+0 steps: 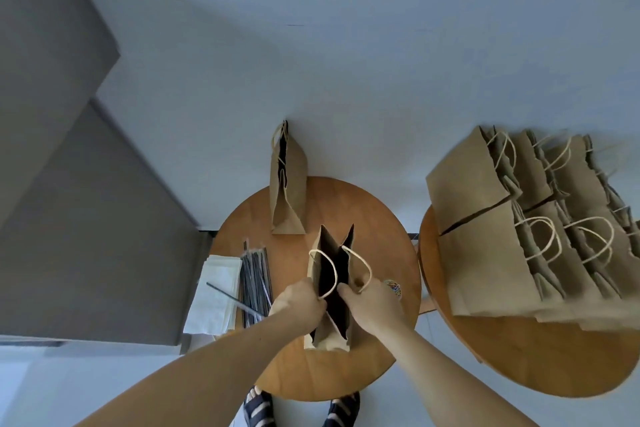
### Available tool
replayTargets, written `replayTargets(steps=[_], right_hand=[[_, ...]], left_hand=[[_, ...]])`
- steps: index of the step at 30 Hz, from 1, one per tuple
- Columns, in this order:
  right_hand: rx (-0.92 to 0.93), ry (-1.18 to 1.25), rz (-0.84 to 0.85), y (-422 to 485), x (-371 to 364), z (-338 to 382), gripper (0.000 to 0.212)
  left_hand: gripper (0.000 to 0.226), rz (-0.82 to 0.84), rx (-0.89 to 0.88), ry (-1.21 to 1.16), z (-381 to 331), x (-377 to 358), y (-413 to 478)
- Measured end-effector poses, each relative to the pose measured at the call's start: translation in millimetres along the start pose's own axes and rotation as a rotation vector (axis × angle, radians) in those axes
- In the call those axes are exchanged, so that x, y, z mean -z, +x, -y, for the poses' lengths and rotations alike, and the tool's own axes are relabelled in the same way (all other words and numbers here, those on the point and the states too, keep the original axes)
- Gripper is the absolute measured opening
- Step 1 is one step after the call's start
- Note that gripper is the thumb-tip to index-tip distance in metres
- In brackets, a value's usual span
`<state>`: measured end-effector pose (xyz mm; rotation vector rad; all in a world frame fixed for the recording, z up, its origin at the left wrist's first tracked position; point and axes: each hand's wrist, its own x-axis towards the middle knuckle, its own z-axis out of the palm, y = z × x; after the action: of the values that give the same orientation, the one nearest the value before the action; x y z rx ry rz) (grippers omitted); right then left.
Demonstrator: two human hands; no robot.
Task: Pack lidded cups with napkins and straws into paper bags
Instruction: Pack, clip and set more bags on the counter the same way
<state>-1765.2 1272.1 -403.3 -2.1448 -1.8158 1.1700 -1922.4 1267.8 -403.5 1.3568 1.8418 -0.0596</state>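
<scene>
Two hands pull apart the mouth of a brown paper bag (327, 340) that stands upright near the middle of a round wooden table (381, 239). The left hand (299, 302) curls its fingers round the bag's left rim beside one twine handle, and the right hand (372, 305) pinches the right rim at the other handle, so the dark inside shows between them. A single dark straw (228, 295) slants from over the napkins to the left hand; whether that hand holds it I cannot tell. On the table's left edge lie a stack of white napkins (216, 291) and, just beside it, a bundle of straws (256, 270). A second bag (287, 191) stands at the far edge. To the right, a second round table (519, 364) carries a heap of paper bags (485, 253) lying on their sides. Striped slippers (258, 407) show below the table.
</scene>
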Motion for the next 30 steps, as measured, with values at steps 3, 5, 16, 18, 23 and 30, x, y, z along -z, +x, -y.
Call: replayTargets(steps=[3,5,16,18,23,30], right_hand=[[-0.006,-0.141,-0.107,9.9,8.3,-11.7,0.019],[-0.001,-0.261,-0.139,11.8,19.1,-24.6,0.016],[0.147,-0.292,-0.034,8.6,19.3,-25.3,0.03],[0.165,-0.281,0.025,8.0,21.5,-22.5,0.041],[0.145,-0.157,0.269,5.0,40.0,-15.9,0.067],[0.307,-0.315,0.137,11.6,87.4,30.3,0.068]], left_hand=[[0.018,-0.112,0.074,-0.006,14.9,1.4,7.7],[0.019,-0.206,0.131,0.005,31.3,10.5,11.6],[0.048,-0.124,0.081,-0.132,33.3,-17.6,6.2],[0.074,-0.055,0.048,-0.105,32.8,-13.5,6.5],[0.112,0.277,-0.072,-0.121,39.9,23.8,7.1],[0.08,-0.177,-0.225,0.48,1.8,107.2,-1.8]])
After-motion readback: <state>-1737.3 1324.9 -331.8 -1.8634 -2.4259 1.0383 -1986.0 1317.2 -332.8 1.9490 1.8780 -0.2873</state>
